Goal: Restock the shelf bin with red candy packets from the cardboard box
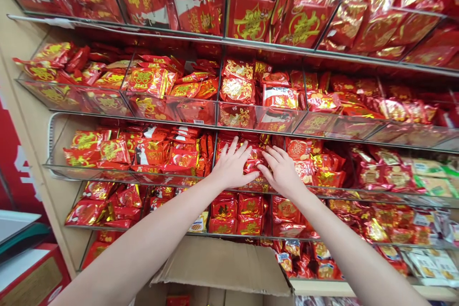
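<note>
Both arms reach forward to a middle shelf of red and gold snack packets. My left hand (234, 165) lies palm down with its fingers spread on red packets (253, 155) in one clear-walled compartment. Just to its right, my right hand (281, 169) rests on the same compartment's packets, fingers stretched out and thumb toward the left hand. Neither hand is wrapped round a packet. The hands cover part of the packets beneath them. Below my forearms stands an open cardboard box (222, 265), one flap raised toward the shelf, with a bit of red packaging inside.
Clear plastic fronts (172, 110) and dividers edge each shelf tier. Larger red bags (254, 14) fill the tier above. Green and white packets (433, 177) sit at the right. A wooden side panel (25, 91) and a red carton (36, 272) are at the left.
</note>
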